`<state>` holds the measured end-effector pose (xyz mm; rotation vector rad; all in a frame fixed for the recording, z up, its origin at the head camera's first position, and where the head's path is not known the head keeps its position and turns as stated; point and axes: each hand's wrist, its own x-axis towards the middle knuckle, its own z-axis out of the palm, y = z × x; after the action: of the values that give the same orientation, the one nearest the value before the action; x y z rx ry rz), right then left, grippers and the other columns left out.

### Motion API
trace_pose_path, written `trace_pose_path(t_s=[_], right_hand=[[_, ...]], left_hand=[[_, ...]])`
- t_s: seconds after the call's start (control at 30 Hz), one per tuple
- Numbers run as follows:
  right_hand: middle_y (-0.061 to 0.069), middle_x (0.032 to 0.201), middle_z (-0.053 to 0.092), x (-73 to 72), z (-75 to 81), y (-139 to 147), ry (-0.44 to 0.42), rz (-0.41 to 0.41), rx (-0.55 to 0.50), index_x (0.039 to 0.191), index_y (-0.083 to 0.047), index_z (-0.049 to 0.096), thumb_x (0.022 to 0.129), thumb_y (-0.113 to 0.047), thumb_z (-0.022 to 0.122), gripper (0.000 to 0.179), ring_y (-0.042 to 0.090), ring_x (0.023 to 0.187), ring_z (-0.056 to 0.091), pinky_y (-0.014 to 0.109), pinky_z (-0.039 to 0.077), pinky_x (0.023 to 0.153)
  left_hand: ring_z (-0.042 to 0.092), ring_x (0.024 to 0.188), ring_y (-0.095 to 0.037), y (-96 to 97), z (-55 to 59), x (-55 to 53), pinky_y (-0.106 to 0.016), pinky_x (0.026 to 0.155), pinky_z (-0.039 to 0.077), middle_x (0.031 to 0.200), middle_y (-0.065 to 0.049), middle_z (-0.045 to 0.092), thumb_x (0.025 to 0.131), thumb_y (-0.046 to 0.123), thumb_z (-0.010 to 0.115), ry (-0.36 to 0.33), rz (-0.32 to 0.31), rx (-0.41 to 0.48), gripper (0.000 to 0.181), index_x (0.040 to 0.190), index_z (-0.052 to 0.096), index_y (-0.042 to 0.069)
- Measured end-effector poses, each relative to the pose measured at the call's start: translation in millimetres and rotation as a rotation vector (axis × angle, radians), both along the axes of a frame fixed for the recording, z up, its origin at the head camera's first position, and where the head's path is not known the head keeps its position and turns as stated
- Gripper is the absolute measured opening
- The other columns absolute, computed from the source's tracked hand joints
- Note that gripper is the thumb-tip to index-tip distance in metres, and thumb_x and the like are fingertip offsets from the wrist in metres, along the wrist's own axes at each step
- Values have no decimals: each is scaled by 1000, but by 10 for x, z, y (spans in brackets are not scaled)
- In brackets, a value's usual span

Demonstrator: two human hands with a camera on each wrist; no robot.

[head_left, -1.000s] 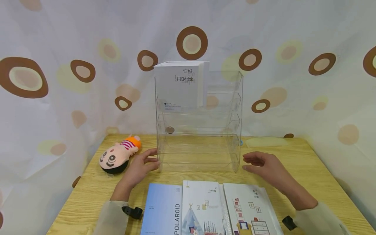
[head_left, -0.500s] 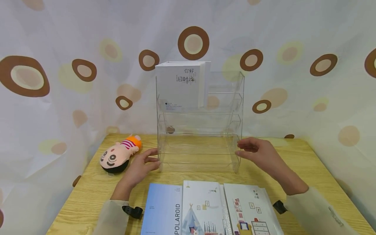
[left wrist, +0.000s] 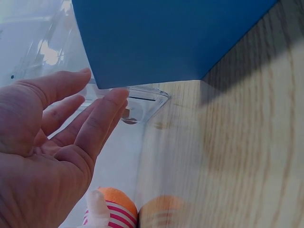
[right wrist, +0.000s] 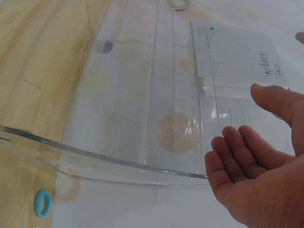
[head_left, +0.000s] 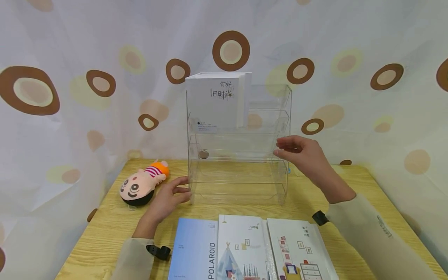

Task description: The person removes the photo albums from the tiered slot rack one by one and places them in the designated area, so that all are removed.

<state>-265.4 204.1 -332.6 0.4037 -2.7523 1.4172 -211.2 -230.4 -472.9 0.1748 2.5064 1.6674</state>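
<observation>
Rack [head_left: 238, 182], clear hard plastic (acrylic-like), stepped tiers w/ thin straight edges, stands upright mid-table; table [head_left: 378, 186] = yellowish woodgrain. White boxy books [head_left: 217, 101], smooth, sharp-cornered, dark Chinese print, sit in top tier, L side. L hand [head_left: 171, 198] at rack's lower L side, fingers bent loosely, thumb apart, nothing gripped; contact w/ rack: can't tell. R hand [head_left: 302, 153] by R side approx. mid-height, thumb well off the loosely curved fingers, nothing held; touching or not: can't tell. In front, flat side by side: blue POLAROID book [head_left: 194, 249], white tent-print book [head_left: 241, 249], white furniture-print book [head_left: 297, 249], the last two w/ shiny wrap-like edges. Plush doll [head_left: 141, 186], soft, rounded, orange + striped, lies near L hand. Backdrop [head_left: 140, 39]: wrinkled, white w/ brown ovals. L wrist cam adds a smooth blue face w/ crisp corner, close up, and the rack's rounded bottom corner. R wrist cam shows light blue ring [right wrist: 42, 203] fully, beside rack; head cam gets only a speck of it.
</observation>
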Motion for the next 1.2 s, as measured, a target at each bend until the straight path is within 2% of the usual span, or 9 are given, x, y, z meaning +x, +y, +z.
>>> trace_pose_path(t_s=[0.2,0.43,0.6,0.9,1.2], right_hand=[[12,151,70,-135,101,-135,-7,1,-54,150,-16,69,106,-45,78,53,23,133,67,17,54,99],[12,149,71,-262,183,-320,13,12,-123,150,-15,69,107,-40,78,51,14,127,67,18,55,101],[13,150,70,-345,298,-438,24,6,-157,150,-14,70,106,-38,79,50,16,129,67,21,54,102],[12,152,68,-485,497,-603,30,9,-227,152,-11,67,107,-34,78,52,20,138,64,38,52,118],[16,155,65,-638,628,-716,82,3,-247,154,-8,65,105,-32,80,56,20,135,63,30,53,111]], left_hand=[[66,143,-40,-1,-6,4,-46,112,64,168,-20,56,110,19,73,0,10,-14,62,167,51,9],[66,142,-41,-9,11,11,-47,111,65,168,-23,54,110,17,72,8,-1,7,62,167,49,5],[66,142,-40,-6,13,13,-47,111,65,167,-22,55,110,18,73,3,3,6,63,167,50,5],[66,143,-40,-15,-9,-4,-48,113,63,168,-20,56,110,20,73,4,5,-16,63,167,50,8],[65,144,-41,1,14,2,-48,112,64,169,-19,56,110,20,73,2,7,-4,64,168,50,8]])
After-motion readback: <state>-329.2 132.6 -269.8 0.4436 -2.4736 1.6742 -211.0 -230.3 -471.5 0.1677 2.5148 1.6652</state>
